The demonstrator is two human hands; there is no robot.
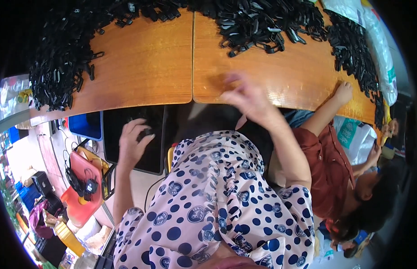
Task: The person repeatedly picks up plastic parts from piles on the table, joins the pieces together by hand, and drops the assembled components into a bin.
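Observation:
My left hand [133, 139] is below the table's front edge, over a black bin [154, 165]. Its thumb and fingers are closed on a small black piece [148, 132], too dark against the bin to tell its kind. My right hand [249, 101] hangs over the table's front edge, right of the seam. Motion smears its fingers, so I cannot see whether they hold anything. Piles of small black plastic clips, which look like buckles, lie on the orange-brown wooden table [146, 67]: a left heap [60, 76], a far middle heap [262, 27] and a right heap [354, 54].
Close at my right sits a person in a rust-red shirt [327, 166], one hand [344, 93] resting on the table. White plastic bags [381, 49] line the table's right rim. At my left stand a blue bin [86, 125] and a red stool [83, 197] with black cables on it.

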